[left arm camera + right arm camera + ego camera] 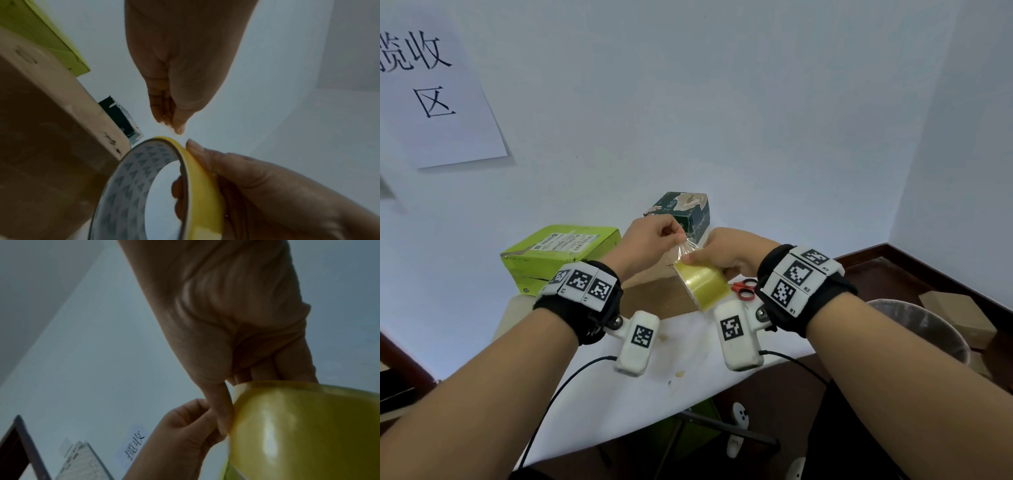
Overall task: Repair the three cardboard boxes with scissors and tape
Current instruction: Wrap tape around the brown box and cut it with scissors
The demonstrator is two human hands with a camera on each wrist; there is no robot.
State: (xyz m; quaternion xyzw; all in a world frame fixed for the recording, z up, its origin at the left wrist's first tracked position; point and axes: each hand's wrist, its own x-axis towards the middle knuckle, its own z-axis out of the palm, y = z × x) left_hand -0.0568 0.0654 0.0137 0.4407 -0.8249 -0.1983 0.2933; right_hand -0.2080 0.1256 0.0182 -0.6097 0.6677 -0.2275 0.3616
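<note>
Yellow tape roll: gripped in my right hand, held above the brown cardboard box. Loose tape end: pinched by my left hand. Red scissors: on table, beside roll. Green box, dark printed box: behind my hands. Bin: right.

Both forearms are bare, and each wrist wears a black strap topped with white blocks printed with black-and-white square codes, a white camera pod bolted on below, and a thin black cable trailing from it.
</note>
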